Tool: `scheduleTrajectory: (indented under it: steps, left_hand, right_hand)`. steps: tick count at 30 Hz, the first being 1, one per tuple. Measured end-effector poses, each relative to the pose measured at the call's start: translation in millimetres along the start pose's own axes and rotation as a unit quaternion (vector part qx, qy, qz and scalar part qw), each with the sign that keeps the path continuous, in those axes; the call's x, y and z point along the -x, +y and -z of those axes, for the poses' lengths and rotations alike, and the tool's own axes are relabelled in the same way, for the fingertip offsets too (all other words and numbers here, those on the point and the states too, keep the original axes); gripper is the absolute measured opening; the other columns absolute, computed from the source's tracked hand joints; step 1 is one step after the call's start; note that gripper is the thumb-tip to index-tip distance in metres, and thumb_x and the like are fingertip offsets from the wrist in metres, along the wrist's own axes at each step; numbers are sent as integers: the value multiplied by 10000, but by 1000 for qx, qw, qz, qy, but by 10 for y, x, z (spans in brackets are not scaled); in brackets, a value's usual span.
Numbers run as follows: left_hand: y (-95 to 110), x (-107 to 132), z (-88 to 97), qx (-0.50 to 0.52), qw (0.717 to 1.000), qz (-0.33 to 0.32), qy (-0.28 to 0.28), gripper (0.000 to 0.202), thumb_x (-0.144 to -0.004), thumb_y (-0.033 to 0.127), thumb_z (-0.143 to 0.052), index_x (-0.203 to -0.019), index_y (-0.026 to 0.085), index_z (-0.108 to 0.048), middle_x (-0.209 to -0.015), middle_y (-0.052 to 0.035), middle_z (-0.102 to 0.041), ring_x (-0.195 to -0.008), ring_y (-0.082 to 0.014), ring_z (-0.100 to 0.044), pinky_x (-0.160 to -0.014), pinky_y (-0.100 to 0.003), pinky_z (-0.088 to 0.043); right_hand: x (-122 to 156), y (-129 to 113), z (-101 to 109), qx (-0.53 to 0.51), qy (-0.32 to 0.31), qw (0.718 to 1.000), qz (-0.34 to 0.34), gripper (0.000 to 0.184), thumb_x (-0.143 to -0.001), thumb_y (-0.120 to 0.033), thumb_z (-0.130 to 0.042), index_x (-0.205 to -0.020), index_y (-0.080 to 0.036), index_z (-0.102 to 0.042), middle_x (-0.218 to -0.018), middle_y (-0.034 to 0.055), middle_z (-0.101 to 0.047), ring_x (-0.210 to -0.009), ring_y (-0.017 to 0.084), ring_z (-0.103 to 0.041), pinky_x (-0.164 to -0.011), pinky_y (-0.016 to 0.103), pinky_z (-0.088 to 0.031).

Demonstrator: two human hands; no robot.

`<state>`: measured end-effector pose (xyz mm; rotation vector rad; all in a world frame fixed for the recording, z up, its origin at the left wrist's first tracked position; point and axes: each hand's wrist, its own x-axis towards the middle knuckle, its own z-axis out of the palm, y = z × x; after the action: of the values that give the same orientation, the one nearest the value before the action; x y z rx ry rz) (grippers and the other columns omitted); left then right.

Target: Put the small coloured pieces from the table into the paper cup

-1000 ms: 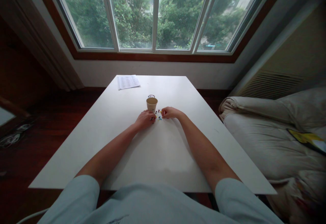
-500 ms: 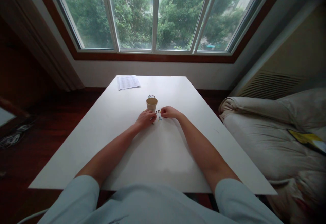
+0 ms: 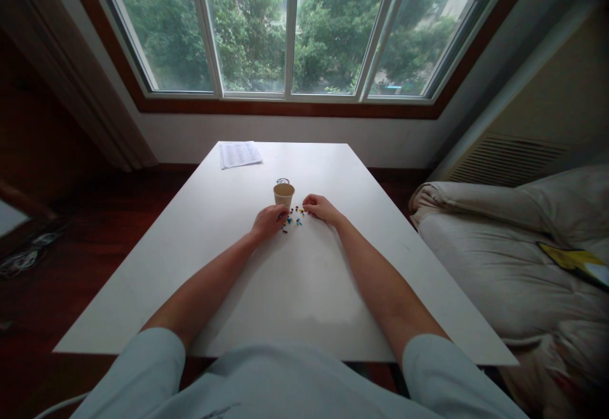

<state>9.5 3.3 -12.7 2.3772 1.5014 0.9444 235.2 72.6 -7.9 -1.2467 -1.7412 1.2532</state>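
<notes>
A small tan paper cup [image 3: 284,193] stands upright near the middle of the white table [image 3: 238,266]. Just in front of it lie several tiny coloured pieces [image 3: 292,219], blue, yellow and dark. My left hand [image 3: 269,221] rests on the table at the left of the pieces, fingers curled in a pinch over them. My right hand [image 3: 320,207] sits at their right, fingers closed together. What either hand holds is too small to make out.
A printed sheet of paper [image 3: 239,153] lies at the table's far left corner. A small dark ring-shaped object [image 3: 282,181] sits behind the cup. A bed with pale bedding [image 3: 514,260] stands to the right. A window runs along the far wall.
Both hands shifted slightly around the pieces; more of the coloured pieces now show between them. The cup has not moved.
</notes>
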Motion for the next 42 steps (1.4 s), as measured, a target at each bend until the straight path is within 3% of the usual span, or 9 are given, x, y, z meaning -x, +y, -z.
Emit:
scheduleTrajectory:
  steps: [5, 9, 14, 18, 24, 31, 42]
  left_hand:
    - [-2, -15, 15, 57, 998, 10, 24, 173, -908, 259, -505, -906, 214, -672, -894, -31, -679, -776, -146, -579, -721, -256, -429]
    - [-44, -46, -14, 165, 985, 41, 32, 164, -895, 246, -508, -921, 194, -661, -881, -22, -675, -740, -124, -566, -691, -235, -440]
    - [-100, -105, -74, 340, 931, 110, 76, 161, -864, 293, -548, -925, 168, -631, -703, 12, -603, -564, -82, -498, -548, -199, -402]
    - [-106, -140, -49, 433, 881, 152, 117, 254, -811, 367, -628, -943, 151, -647, -761, -5, -624, -532, -60, -488, -512, -194, -406]
    - [-83, -168, 51, 479, 846, 186, 144, 322, -786, 337, -626, -1037, 143, -681, -901, -48, -688, -519, -47, -496, -485, -190, -407]
    - [-17, -215, 146, 504, 835, 182, 129, 411, -765, 307, -611, -1137, 149, -686, -1053, -82, -710, -524, -41, -491, -463, -187, -390]
    - [-34, -242, 139, 532, 820, 187, 96, 437, -767, 288, -629, -1184, 168, -675, -1162, -74, -683, -561, -37, -501, -542, -201, -445]
  right_hand:
    - [-30, 80, 6, -54, 37, 998, -3, 210, -675, -289, -710, -815, -182, -595, -706, 0, -651, -579, 92, -529, -485, 171, -407]
    - [-59, 153, 0, -68, 46, 997, 3, 208, -679, -290, -703, -822, -178, -599, -718, 3, -657, -585, 91, -539, -482, 169, -419]
    - [-63, 168, 0, -69, 51, 996, 6, 207, -678, -288, -702, -822, -182, -597, -717, -1, -660, -597, 96, -553, -492, 172, -434]
    - [-41, 139, -3, -69, 51, 996, 7, 200, -676, -284, -700, -812, -183, -593, -713, 0, -660, -592, 96, -551, -490, 175, -434]
    - [-56, 179, -2, -68, 55, 996, 10, 218, -665, -309, -702, -810, -190, -591, -719, 6, -661, -596, 103, -546, -483, 180, -427]
    - [-91, 243, -2, -61, 58, 996, 13, 230, -670, -317, -691, -837, -190, -597, -743, 10, -663, -611, 109, -556, -479, 178, -426]
    - [-140, 323, 1, -66, 58, 996, 24, 222, -686, -318, -692, -842, -186, -604, -733, 11, -663, -589, 101, -557, -459, 168, -422]
